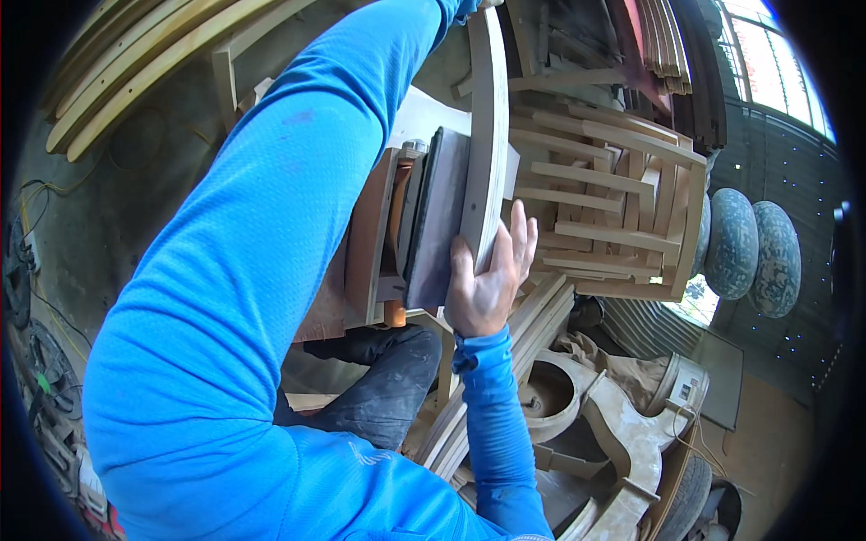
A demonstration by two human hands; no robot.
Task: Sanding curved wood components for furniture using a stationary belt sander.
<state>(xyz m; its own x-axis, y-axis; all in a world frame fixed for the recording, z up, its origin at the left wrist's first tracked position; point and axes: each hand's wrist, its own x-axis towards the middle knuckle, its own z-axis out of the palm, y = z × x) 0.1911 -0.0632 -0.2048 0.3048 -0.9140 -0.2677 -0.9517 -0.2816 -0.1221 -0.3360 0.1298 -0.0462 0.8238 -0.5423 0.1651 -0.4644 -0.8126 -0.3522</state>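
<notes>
A long, slightly curved wooden slat [486, 135] stands lengthwise in front of me, running up to the top edge. My right hand [487, 288] grips its lower end, with the thumb on the left side and the fingers on the right. Along its left side the slat meets, or lies very close to, a flat grey sanding surface [442, 216] on a machine with orange parts [395, 313]. My left arm in a blue sleeve reaches up across the view. Only a sliver of my left hand [468, 7] shows at the top edge, near the slat's far end; its fingers are hidden.
A stack of wooden slats [631, 194] lies to the right of the machine. Several curved boards [135, 77] rest at the upper left. A cream cast-metal machine [622, 424] stands at the lower right, near long wooden strips [541, 316]. Cables [59, 311] run along the left floor.
</notes>
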